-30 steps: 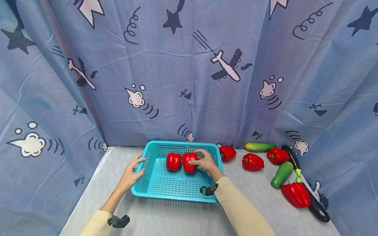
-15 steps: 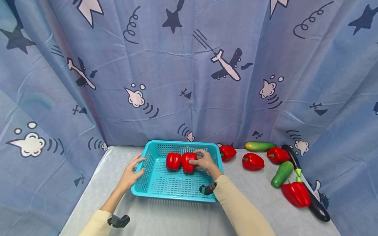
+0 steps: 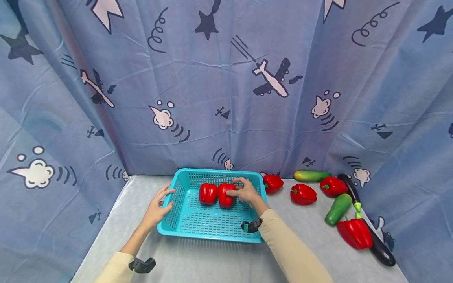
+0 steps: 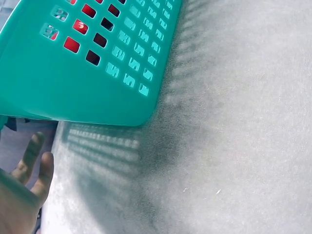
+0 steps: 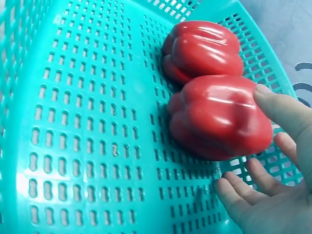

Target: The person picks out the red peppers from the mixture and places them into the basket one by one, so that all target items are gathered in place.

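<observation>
Inside a turquoise plastic basket (image 3: pixel 212 236), two red bell peppers lie side by side. The left bell pepper (image 3: pixel 207 193) meets the right bell pepper (image 3: pixel 225 195) at its side. My right hand (image 3: pixel 247 193) is at the right end of that second pepper. In the right wrist view the thumb (image 5: pixel 273 102) overlaps the pepper's skin, while the other fingers spread below, apart from it. My left hand (image 3: pixel 157 208) rests by the basket's left rim with fingers extended and spread. In the left wrist view, its fingers (image 4: pixel 44 178) show beside the basket's corner.
Right of the basket on the grey table (image 3: pixel 283 228) lie more red peppers (image 3: pixel 303 194), a yellow-green cucumber (image 3: pixel 311 176), a green cucumber-like vegetable (image 3: pixel 337 209) and two eggplants (image 3: pixel 380 249). A blue patterned curtain (image 3: pixel 212 137) stands behind.
The right bell pepper has shifted slightly left against the other one. My right hand has loosened, its fingers moving off the pepper. The left hand has stayed put.
</observation>
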The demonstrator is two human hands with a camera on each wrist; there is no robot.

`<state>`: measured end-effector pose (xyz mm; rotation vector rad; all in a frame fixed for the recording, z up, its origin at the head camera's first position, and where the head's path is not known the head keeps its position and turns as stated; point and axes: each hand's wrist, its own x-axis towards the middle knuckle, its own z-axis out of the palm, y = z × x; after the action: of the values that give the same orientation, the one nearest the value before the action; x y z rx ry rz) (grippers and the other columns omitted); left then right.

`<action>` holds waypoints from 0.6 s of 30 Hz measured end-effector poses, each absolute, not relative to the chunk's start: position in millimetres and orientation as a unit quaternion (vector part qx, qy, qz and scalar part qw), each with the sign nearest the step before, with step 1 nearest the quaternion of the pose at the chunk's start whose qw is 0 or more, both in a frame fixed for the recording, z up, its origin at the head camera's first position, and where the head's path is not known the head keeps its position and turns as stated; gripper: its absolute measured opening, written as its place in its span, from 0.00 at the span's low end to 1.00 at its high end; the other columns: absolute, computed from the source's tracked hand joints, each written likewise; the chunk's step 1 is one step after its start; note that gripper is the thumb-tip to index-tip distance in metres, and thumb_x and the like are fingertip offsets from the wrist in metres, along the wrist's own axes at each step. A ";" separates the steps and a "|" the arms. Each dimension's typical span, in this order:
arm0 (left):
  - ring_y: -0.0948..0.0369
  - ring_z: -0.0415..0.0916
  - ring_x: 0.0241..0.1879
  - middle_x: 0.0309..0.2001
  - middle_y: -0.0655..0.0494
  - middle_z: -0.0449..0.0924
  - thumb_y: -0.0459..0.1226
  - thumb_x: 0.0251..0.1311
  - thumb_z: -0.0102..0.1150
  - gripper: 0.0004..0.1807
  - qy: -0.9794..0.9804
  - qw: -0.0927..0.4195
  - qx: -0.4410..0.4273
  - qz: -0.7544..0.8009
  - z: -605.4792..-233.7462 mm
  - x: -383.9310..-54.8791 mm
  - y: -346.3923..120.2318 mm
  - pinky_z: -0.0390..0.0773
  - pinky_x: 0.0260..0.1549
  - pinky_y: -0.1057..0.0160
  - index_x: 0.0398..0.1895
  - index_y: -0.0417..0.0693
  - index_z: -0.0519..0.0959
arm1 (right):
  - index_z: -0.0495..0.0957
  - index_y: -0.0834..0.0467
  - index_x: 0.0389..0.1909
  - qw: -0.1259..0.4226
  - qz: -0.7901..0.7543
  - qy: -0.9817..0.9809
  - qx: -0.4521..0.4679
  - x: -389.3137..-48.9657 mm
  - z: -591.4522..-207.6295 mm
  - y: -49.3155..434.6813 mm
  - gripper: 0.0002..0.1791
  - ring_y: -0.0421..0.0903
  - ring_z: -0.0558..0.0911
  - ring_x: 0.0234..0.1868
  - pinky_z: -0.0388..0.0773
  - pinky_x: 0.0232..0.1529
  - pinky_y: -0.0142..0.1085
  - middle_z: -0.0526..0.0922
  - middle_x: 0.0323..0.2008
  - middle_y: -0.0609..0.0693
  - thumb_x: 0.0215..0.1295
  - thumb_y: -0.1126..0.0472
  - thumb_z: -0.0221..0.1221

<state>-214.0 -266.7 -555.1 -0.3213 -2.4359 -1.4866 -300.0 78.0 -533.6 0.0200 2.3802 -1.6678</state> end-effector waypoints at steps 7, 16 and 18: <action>0.39 0.66 0.66 0.74 0.33 0.58 0.21 0.59 0.63 0.25 -0.842 0.134 -0.125 -0.507 -552.8 -213.9 -267.9 0.76 0.52 0.49 0.62 0.35 0.77 | 0.74 0.64 0.62 0.110 -0.564 0.818 -0.020 -299.9 -522.9 89.1 0.31 0.62 0.76 0.57 0.79 0.50 0.55 0.76 0.58 0.67 0.61 0.58 0.72; 0.39 0.67 0.64 0.75 0.36 0.56 0.20 0.59 0.63 0.27 -0.843 0.122 -0.130 -0.507 -551.2 -214.5 -267.4 0.77 0.52 0.53 0.63 0.32 0.75 | 0.70 0.66 0.66 0.128 -0.598 0.790 -0.052 -296.9 -503.6 102.6 0.32 0.63 0.75 0.61 0.73 0.57 0.58 0.73 0.63 0.68 0.66 0.58 0.68; 0.40 0.66 0.66 0.75 0.38 0.56 0.20 0.59 0.63 0.27 -0.842 0.118 -0.126 -0.511 -551.5 -214.2 -267.1 0.76 0.53 0.52 0.64 0.33 0.75 | 0.69 0.67 0.67 0.131 -0.606 0.783 -0.059 -295.9 -498.3 105.7 0.33 0.63 0.75 0.61 0.72 0.58 0.59 0.73 0.63 0.68 0.66 0.57 0.68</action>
<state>-214.2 -267.1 -551.5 -0.3694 -2.4644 -1.4937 -295.9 105.7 -498.3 -0.1702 2.2723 -1.7581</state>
